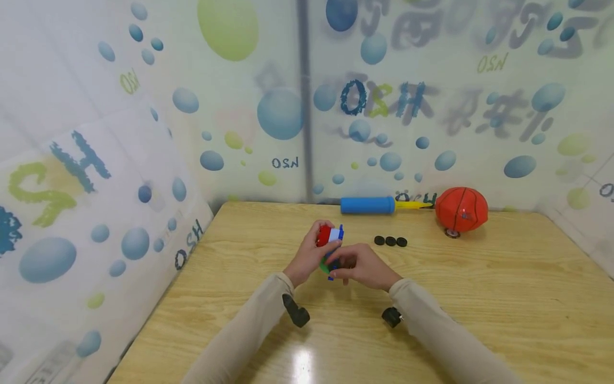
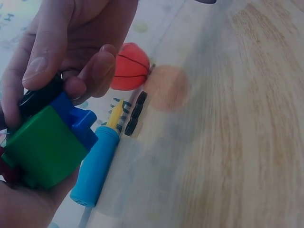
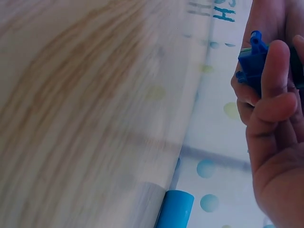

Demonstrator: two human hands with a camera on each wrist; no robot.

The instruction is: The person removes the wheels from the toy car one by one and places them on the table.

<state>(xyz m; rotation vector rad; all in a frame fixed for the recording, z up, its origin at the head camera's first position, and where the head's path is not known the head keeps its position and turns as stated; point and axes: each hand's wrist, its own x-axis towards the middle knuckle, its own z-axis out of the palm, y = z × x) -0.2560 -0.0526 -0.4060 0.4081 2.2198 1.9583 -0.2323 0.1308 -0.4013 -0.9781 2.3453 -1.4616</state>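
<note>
Both hands meet over the middle of the wooden table [image 1: 479, 298]: the left hand [image 1: 307, 258] cradles a toy of red, white, blue and green blocks [image 1: 330, 242] from the left, while the right hand [image 1: 362, 265] pinches its lower end from the right. Behind them lie three black wheels [image 1: 390, 241], a blue pump [image 1: 368, 205] and an orange ball [image 1: 461, 209] against the wall.
</note>
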